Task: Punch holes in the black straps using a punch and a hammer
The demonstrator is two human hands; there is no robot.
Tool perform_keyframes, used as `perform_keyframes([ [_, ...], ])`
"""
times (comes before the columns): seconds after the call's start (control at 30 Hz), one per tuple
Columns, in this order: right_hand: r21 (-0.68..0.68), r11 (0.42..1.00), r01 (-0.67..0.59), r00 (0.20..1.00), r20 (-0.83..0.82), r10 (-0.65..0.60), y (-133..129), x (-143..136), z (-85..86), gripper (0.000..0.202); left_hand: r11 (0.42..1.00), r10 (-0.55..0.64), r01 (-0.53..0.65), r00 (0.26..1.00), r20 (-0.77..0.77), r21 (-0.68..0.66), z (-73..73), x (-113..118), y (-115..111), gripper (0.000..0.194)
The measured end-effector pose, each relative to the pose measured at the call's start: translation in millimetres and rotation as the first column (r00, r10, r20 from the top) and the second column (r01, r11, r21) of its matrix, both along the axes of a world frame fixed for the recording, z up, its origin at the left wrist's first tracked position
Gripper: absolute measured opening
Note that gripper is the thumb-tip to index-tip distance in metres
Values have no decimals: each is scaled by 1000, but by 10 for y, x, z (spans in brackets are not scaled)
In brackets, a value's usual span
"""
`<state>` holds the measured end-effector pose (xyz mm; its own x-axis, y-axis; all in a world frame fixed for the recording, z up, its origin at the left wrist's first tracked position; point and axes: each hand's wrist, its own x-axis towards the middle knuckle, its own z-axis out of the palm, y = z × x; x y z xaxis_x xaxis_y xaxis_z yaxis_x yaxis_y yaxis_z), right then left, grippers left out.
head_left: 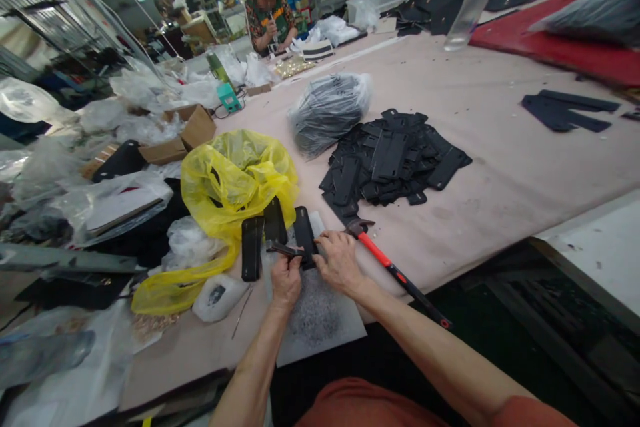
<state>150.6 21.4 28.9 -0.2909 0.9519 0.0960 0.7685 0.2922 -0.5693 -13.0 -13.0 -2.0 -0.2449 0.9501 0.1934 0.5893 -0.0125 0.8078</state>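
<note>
My left hand (pixel 287 278) is closed, thumb and fingers pinching a dark, narrow, bar-like piece (pixel 284 249); its exact kind is unclear. Beneath it lies a black strip with rounded ends (pixel 303 230), resting on a pale, scuffed board (pixel 320 310). My right hand (pixel 341 263) has its bent fingers gripping the right edge of that strip. Two stacks of similar black strips (pixel 251 248) sit left of my hands, by the yellow plastic bag (pixel 240 173). A hammer with a red and black handle (pixel 383 253) rests to the right of my right hand.
A heap of black cut pieces (pixel 393 157) lies ahead, beside a clear bag of dark pieces (pixel 330 110). A thin metal tool (pixel 242 312) lies left of the board. Farther back are a plastic bottle (pixel 470 12), a red board (pixel 545 30) and a seated person (pixel 273 10).
</note>
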Motion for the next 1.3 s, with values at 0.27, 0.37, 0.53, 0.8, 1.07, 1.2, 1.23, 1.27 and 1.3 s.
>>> perform_keyframes([
  [0.27, -4, 991, 135, 977, 167, -132, 209, -417, 84, 62, 924, 377, -376, 926, 10, 69, -96, -85, -79, 30],
  [0.37, -81, 982, 172, 967, 203, -153, 261, -419, 61, 59, 906, 418, -420, 907, 51, 47, -144, -106, -75, 29],
  [0.53, -285, 932, 225, 964, 207, -169, 560, -94, 41, 46, 894, 444, -448, 891, 96, 18, -122, -95, -63, 23],
  [0.8, 190, 851, 490, 828, 205, -522, 1222, 571, 383, 63, 905, 414, -424, 896, 162, 29, -61, -69, -52, 19],
  [1.07, -229, 971, -74, 994, 62, 90, 645, -793, 366, 28, 868, 477, -492, 865, 155, 75, -37, -115, -164, 22],
  [1.2, -210, 978, 2, 975, 217, 44, 535, -1281, 273, 47, 838, 535, -543, 838, 111, 63, -68, -239, -291, 25],
  [1.23, -200, 980, 16, 968, 250, 35, 536, -1340, 255, 51, 836, 540, -547, 835, 105, 54, -76, -269, -309, 25],
  [1.27, -195, 980, 30, 961, 274, 26, 542, -1383, 237, 55, 836, 541, -547, 835, 103, 44, -83, -294, -319, 24],
  [1.3, -193, 980, 41, 958, 287, 16, 549, -1416, 221, 57, 837, 540, -546, 835, 105, 34, -88, -314, -322, 24],
])
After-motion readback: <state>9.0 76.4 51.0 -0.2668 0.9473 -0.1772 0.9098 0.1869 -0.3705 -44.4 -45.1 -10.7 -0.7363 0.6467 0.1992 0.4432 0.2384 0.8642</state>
